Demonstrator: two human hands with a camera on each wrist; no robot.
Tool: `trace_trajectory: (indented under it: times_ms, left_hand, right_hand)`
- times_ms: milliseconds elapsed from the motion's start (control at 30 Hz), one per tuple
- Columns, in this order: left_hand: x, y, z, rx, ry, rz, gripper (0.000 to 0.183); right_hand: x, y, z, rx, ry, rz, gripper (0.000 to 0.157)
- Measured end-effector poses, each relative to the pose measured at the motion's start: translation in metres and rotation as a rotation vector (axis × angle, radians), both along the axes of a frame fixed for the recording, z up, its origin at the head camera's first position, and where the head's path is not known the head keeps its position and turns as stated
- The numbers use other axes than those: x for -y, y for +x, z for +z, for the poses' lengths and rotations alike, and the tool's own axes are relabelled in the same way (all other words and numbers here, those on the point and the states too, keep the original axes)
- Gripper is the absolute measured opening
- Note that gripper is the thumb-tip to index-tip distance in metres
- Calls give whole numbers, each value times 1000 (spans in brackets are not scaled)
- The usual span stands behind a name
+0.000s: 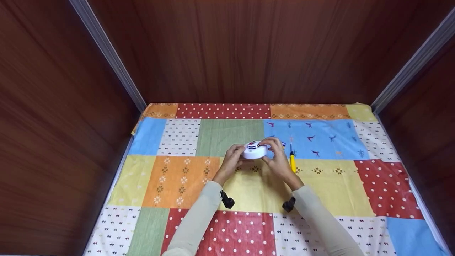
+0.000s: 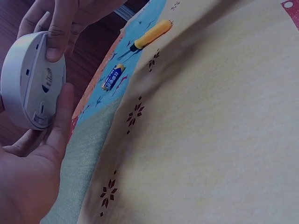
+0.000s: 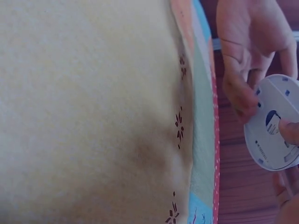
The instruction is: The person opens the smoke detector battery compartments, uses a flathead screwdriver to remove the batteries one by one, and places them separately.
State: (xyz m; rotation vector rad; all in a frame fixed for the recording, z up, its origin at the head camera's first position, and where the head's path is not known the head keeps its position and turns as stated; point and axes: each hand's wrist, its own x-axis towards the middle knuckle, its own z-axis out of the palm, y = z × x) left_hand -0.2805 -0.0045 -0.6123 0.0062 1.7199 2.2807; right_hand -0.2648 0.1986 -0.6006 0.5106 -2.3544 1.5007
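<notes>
A round white smoke detector [image 1: 254,153], with a slotted raised centre and a red label on top, is held above the cloth between both hands. My left hand [image 1: 230,164] grips its left edge, and my right hand [image 1: 279,161] grips the right edge. In the left wrist view the flat underside of the smoke detector [image 2: 53,86] shows a round opening and small slots; the right thumb presses on this face and the left thumb lies at its rim. The right wrist view shows the left fingers on the rim of the smoke detector [image 3: 268,135].
A yellow-handled screwdriver [image 1: 292,161] lies on the cloth right of the right hand. Close to it is a blue and yellow battery [image 2: 113,77]. The patchwork tablecloth [image 1: 185,181] covers the table. Brown wood-grain panels [image 1: 231,53] rise at the back and both sides.
</notes>
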Motion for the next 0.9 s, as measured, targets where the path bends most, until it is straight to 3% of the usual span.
trace_trajectory:
  times_ms: [233,400,533,900]
  left_hand:
    - [2,-2,2,-36,58,88,39]
    - [3,-3,2,-61,75,120,43]
    - [4,-3,2,-75,49,117,44]
    - [1,-1,3,-143,-3,134,44]
  right_hand:
    - [-2,-2,2,166,-90,-24,54]
    - [-3,0,4,291,-245,16,43]
    - [-2,1,5,337,-332,27,35]
    - [0,-1,5,440,-360,-37,35]
